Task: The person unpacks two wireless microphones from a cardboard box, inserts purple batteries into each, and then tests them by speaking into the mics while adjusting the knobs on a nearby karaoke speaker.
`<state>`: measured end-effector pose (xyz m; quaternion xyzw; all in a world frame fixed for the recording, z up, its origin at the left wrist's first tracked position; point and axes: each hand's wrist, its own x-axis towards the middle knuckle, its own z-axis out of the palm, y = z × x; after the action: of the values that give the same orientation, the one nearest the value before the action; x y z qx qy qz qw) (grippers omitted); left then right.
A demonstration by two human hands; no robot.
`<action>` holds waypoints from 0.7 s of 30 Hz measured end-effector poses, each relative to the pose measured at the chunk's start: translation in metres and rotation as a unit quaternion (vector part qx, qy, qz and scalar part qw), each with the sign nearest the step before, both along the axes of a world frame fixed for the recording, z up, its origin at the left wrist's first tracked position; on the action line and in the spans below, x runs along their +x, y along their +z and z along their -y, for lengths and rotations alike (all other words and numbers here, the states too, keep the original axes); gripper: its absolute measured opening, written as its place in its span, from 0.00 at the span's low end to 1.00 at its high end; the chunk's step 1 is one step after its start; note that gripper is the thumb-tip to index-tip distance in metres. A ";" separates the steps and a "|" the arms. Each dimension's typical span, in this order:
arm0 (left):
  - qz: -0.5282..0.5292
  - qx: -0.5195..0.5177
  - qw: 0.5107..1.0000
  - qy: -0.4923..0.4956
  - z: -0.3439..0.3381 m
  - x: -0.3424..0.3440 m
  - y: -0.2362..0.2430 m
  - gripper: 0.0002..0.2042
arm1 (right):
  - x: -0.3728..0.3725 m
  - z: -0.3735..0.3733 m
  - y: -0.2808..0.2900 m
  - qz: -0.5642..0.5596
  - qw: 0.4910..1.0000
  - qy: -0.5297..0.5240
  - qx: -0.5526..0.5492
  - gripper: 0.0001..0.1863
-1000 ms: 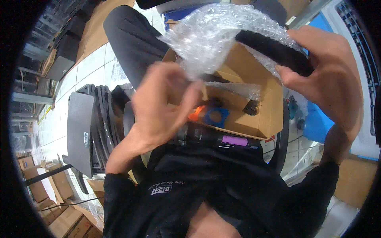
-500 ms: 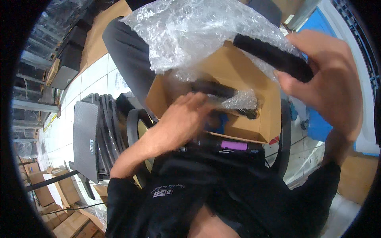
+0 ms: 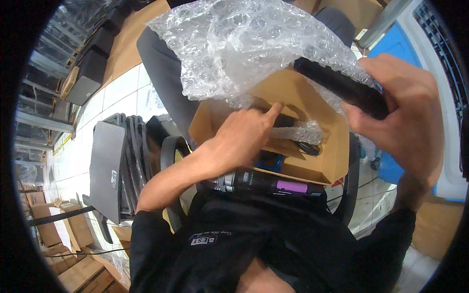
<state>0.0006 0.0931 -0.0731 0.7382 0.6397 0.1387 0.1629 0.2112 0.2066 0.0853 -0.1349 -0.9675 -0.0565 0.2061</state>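
Note:
My right hand [image 3: 391, 112] grips a black elongated object [image 3: 332, 85] together with a large sheet of bubble wrap [image 3: 234, 39], which spreads over the top of an open cardboard box [image 3: 330, 161]. My left hand [image 3: 249, 132] is inside the box, index finger raised, other fingers curled over something hidden. Beside it lie a dark elongated item [image 3: 288, 119], a small bubble-wrapped bundle [image 3: 303, 132], a coiled black cable [image 3: 308, 149] and a blue part [image 3: 271, 161]. A black cylindrical device with a purple panel [image 3: 292, 187] lies between box and body.
Stacked grey-black panels [image 3: 110, 166] stand at left, near cardboard boxes [image 3: 73, 229] on the tiled floor [image 3: 93, 117]. Dark cases [image 3: 88, 71] line metal racking at upper left. Blue plastic [image 3: 391, 41] and a white edged case [image 3: 437, 53] are at right. A chair arm [image 3: 168, 161] curves beside me.
My left hand has moved rightward and deeper into the box, its fingers curling. The bubble wrap has spread toward the left. My right hand has dropped slightly, keeping hold of the black object.

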 end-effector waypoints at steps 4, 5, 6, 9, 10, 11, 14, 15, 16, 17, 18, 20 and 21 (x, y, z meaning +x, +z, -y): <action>-0.186 -0.035 0.980 -0.055 -0.032 0.017 -0.015 0.23 | 0.004 0.001 0.001 0.006 1.000 -0.012 -0.005 0.19; -0.234 -0.012 0.969 -0.081 -0.035 0.022 -0.018 0.20 | 0.004 0.001 0.001 0.003 1.000 -0.015 0.009 0.19; -0.254 0.014 0.963 -0.090 -0.035 0.025 -0.019 0.14 | 0.005 0.002 0.001 0.000 1.000 -0.007 0.001 0.19; -0.297 0.052 0.944 -0.134 -0.040 0.033 -0.022 0.03 | 0.005 0.002 0.001 0.000 1.000 -0.001 0.008 0.20; -0.317 0.033 0.937 -0.144 -0.045 0.035 -0.023 0.03 | 0.006 0.002 0.002 0.005 1.000 -0.001 0.007 0.20; -0.337 0.014 0.929 -0.154 -0.049 0.036 -0.023 0.04 | 0.006 0.003 0.002 0.003 1.000 -0.011 0.008 0.20; -0.348 0.124 0.909 -0.192 -0.054 0.031 -0.024 0.04 | 0.007 0.003 0.001 -0.017 0.999 0.006 0.035 0.21; -0.325 0.135 0.913 -0.207 -0.055 0.028 -0.025 0.04 | 0.007 0.003 0.000 -0.020 0.999 0.007 0.040 0.21; -0.304 0.142 0.915 -0.222 -0.054 0.024 -0.026 0.05 | 0.008 0.002 0.000 -0.022 0.999 0.008 0.041 0.21; -0.289 0.143 0.916 -0.239 -0.052 0.021 -0.026 0.05 | 0.008 0.002 0.000 -0.030 0.999 0.006 0.034 0.21; -0.292 0.159 0.916 -0.225 -0.050 0.018 -0.027 0.06 | 0.009 0.002 0.000 -0.024 0.999 0.004 0.043 0.21; -0.306 0.179 0.914 -0.197 -0.045 0.012 -0.027 0.08 | 0.010 0.001 0.000 -0.018 0.999 -0.007 0.042 0.21; -0.292 0.172 0.920 -0.198 -0.044 0.011 -0.026 0.09 | 0.011 0.001 0.000 -0.017 0.999 -0.013 0.026 0.21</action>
<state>0.0113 0.1373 -0.0992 0.8742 0.4658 -0.0103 -0.1367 0.2217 0.2057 0.0850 -0.1426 -0.9602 -0.0818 0.2256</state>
